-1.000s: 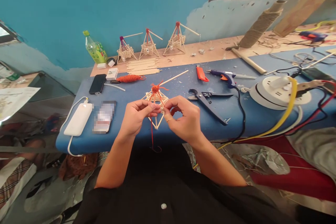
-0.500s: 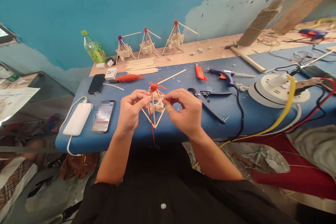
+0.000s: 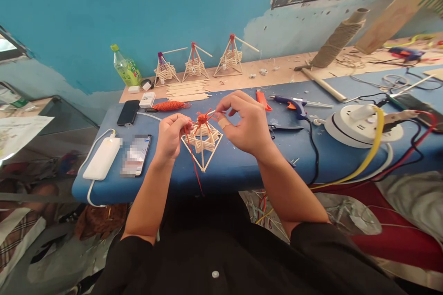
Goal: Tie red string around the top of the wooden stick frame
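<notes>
two bare hands are working over a small wooden-stick frame (image 3: 204, 146) near the front edge of the blue table (image 3: 221, 177), and they are standing wider apart than half a second ago. the left hand (image 3: 172, 137) is now sitting just left of the frame, its thumb and fingers closing in a pinch on a red cord (image 3: 196, 168), whose loose tail is hanging down towards the table edge. the right hand (image 3: 245, 122) is reaching higher than before, up beside the orange knot (image 3: 202, 119) at the frame's peak; its thumb and forefinger are coming close together by the slanting stick and a loose cord end, though i'm not able to tell which they are gripping. the frame's lower sticks are showing more plainly now, where fingers were covering its sides earlier.

the right hand and forearm are now hiding most of the black shears (image 3: 289, 128), with one blade still poking out, and the hand is partly blocking the orange cutter (image 3: 263, 100). beyond them, three finished-looking frames (image 3: 195, 68) are standing along the wall, loose flat sticks (image 3: 187, 91) are lying in front, and a wound orange cord bundle (image 3: 170, 106) is resting nearby.
</notes>
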A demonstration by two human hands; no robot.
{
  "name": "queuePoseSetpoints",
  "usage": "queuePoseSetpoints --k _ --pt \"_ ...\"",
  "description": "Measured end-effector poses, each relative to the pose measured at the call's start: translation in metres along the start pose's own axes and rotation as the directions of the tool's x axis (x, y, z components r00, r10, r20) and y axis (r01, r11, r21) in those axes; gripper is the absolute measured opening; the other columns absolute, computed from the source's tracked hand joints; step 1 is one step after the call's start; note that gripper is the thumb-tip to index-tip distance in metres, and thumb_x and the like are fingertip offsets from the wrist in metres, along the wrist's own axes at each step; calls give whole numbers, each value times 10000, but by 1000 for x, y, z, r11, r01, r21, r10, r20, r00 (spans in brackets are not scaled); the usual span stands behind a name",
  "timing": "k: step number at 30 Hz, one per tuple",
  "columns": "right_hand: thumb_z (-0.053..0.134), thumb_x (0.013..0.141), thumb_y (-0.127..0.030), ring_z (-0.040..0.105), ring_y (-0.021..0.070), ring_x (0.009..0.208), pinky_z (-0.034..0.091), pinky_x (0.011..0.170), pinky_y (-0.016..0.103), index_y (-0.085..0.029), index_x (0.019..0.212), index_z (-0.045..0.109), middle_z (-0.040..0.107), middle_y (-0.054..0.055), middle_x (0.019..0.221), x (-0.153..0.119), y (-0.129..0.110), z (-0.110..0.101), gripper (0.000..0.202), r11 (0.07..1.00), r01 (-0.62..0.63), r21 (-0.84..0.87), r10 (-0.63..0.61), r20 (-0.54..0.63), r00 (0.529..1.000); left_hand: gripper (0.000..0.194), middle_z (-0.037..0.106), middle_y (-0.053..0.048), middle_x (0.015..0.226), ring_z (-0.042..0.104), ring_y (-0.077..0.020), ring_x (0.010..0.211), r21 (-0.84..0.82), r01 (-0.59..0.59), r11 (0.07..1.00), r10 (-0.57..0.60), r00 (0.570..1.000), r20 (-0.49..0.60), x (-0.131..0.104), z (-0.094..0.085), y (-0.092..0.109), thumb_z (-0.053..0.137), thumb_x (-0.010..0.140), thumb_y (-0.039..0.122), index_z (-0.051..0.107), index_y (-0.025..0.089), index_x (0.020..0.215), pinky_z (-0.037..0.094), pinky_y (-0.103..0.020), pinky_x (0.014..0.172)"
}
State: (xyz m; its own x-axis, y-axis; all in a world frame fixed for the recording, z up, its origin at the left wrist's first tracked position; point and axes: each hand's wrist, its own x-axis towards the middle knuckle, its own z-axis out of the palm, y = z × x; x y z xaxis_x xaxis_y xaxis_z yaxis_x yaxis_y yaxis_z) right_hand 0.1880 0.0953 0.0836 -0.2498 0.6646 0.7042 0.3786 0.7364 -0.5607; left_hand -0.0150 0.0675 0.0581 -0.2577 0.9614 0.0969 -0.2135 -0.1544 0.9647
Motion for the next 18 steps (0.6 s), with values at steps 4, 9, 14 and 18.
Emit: queuePoseSetpoints --k 4,9,14,18 --pt "670 866 -143 685 201 851 522 774 365 -211 846 719 776 39 877 15 5 2 86 997 -28 69 22 92 996 185 712 -32 664 580 -105 620 62 -30 998 29 1000 10 10 -1 3 836 661 328 750 181 590 485 -267 630" --pt "672 881 -171 687 187 802 485 719 345 -190 852 750 778 41 840 31 7 2 85 978 -172 115 145 216 966 395 830 -98 883 744 -173 790 -60 152 987 -145 984 99 15 -1 8 1005 642 485 794 157 705 602 -312 746" --pt "701 805 -137 659 165 742 506 731 343 -190 797 746 758 18 789 38 6 4 69 975 -192 108 163 227 960 402 848 -104 918 779 -186 847 -115 167 979 -159 984 75 16 -2 6 1026 650 499 817 165 727 616 -312 791" --pt "697 782 -141 670 162 738 517 729 340 -190 787 742 759 14 786 38 7 7 67 972 -185 148 148 228 962 324 861 -98 954 792 -196 879 -134 155 979 -138 982 125 13 0 5 1027 622 383 875 177 821 632 -330 857"
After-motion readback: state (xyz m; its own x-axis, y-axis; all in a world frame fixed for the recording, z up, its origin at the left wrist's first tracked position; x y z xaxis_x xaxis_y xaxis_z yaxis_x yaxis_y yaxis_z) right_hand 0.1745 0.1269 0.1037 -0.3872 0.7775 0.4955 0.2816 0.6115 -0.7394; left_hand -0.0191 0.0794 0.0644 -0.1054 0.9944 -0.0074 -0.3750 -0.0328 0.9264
